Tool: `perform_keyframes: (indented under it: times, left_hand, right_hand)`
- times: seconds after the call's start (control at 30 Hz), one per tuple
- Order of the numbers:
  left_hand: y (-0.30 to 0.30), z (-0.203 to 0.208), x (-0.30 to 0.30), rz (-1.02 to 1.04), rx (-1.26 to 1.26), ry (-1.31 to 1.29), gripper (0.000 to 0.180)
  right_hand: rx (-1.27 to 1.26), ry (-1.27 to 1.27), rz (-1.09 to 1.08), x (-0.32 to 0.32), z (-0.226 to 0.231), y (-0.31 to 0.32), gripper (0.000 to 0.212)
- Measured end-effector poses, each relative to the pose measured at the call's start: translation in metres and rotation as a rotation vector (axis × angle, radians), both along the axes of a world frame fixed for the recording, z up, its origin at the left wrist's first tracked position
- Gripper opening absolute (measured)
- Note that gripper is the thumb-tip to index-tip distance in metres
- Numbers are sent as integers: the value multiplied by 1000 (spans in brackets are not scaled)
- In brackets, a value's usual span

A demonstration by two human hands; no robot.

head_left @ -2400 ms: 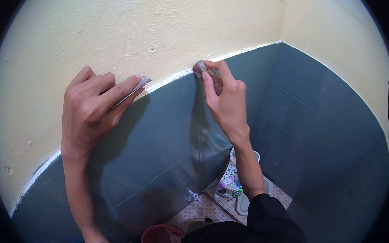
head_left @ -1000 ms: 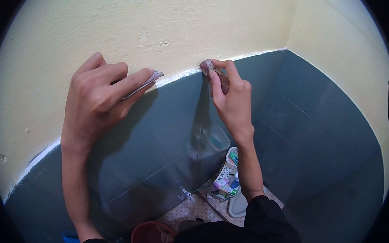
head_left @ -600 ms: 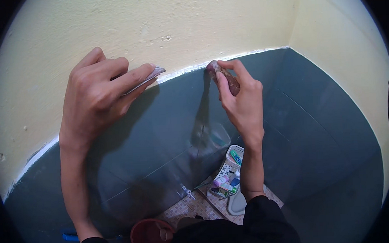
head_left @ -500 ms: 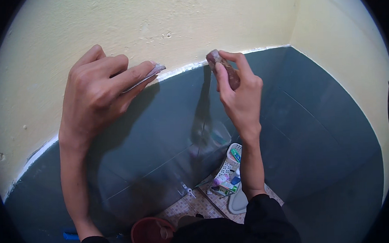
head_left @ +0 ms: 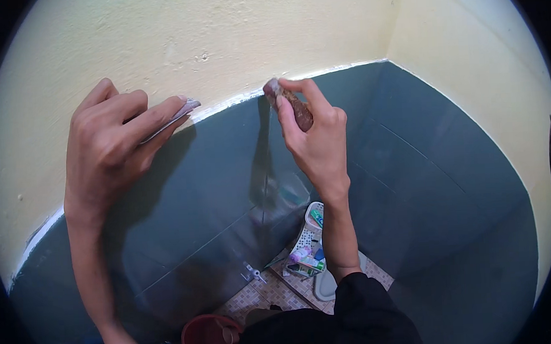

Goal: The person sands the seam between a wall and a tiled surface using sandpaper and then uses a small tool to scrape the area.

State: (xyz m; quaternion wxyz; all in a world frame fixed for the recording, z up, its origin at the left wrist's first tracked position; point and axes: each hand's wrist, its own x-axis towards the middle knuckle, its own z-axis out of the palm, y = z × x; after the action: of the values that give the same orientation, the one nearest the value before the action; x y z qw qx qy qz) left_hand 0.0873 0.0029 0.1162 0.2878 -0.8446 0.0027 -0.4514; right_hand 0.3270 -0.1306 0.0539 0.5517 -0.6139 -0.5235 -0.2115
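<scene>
Up at the white strip [head_left: 231,103], the right hand [head_left: 317,142] pinches a stubby brown stick [head_left: 293,104] between thumb and finger, likely leaving its top free to reach. Farther left, the left hand [head_left: 107,143] pinches a thin grey sheet [head_left: 188,107]. Near sits a red bucket [head_left: 197,338].

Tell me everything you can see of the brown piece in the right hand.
The brown piece is short, stubby and reddish-brown, rough and mottled, with greyish-white smears toward its upper end; its material is unclear. It slants, upper end leaning left, pinched between thumb and index finger of the right hand. That end is at the white strip above the dark tiles; whether it touches is unclear.
</scene>
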Motion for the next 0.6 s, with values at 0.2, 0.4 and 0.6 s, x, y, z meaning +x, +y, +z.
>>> perform_keyframes:
  times: [0.2,0.4,0.6]
  left_hand:
    - [-1,0,4,-16,-2,10,24]
    - [-2,2,2,-21,-6,-3,24]
    - [-2,1,6,-27,3,0,23]
  right_hand:
    - [52,-8,13,4,-7,0,19]
    - [94,-28,18,10,-12,16,21]
    - [48,19,-26,-1,-3,3,18]
